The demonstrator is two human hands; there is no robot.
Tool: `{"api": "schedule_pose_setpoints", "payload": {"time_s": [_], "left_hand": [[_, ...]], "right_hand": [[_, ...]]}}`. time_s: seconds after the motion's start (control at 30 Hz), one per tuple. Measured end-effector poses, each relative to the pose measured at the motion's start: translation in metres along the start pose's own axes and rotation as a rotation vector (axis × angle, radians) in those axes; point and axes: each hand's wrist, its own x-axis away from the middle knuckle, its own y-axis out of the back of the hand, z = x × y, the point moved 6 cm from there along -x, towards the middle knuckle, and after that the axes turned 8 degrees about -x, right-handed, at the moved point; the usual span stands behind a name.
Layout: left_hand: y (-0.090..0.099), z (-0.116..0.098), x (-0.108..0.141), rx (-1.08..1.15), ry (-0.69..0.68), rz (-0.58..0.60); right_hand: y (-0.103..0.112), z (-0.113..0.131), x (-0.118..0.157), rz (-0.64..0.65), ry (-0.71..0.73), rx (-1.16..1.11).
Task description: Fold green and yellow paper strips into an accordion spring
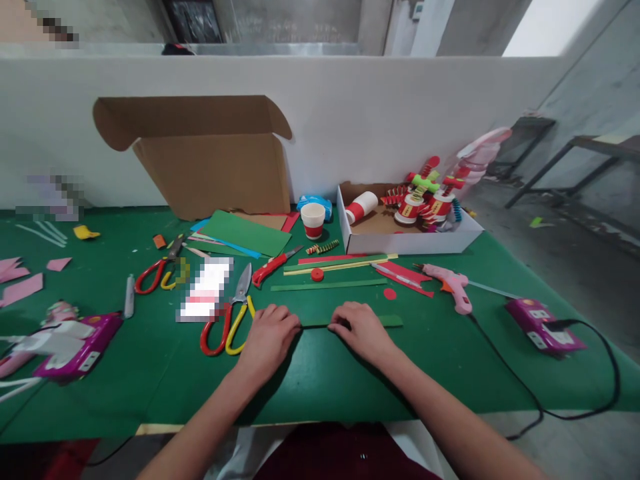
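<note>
A narrow green paper strip (393, 321) lies across the table in front of me, its right end sticking out past my right hand. My left hand (270, 333) has its fingers closed on the strip's left part. My right hand (361, 328) pinches the same strip further right, thumb and fingertips together. Beyond the hands lie another green strip (330, 285), a red paper disc (390, 293) and a small red roll (317, 274). Scissors with red and yellow handles (242, 293) rest just left of my left hand. A red-handled knife (270, 268) is behind them.
The green table (310, 393) also holds a pink glue gun (453, 283) with a black cable, purple power strips (543, 323), a paper cup (313, 220), green paper sheets (250, 233), more scissors (159, 270), an open cardboard box (215, 170) and a white box (415, 243) of paper figures.
</note>
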Motion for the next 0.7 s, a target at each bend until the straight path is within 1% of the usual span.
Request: {"api": "schedule_pose_setpoints", "payload": {"time_s": [0.13,0.33,0.4,0.53,0.7], "left_hand": [[0.003,0.009,0.001,0.078,0.044,-0.025],[0.004,0.010,-0.007,-0.036,0.117,-0.006],[0.004,0.010,-0.008,-0.035,0.104,-0.009],[0.003,0.013,-0.005,0.050,0.042,0.002],[0.003,0.016,-0.006,0.029,0.080,0.020]], "right_hand": [[0.000,0.000,-0.003,0.005,-0.032,0.038],[0.001,0.004,-0.009,0.029,-0.105,0.108],[0.001,0.004,-0.009,0.031,-0.119,0.117],[0.001,0.004,-0.009,0.040,-0.130,0.115],[0.001,0.004,-0.011,0.040,-0.143,0.115]]}}
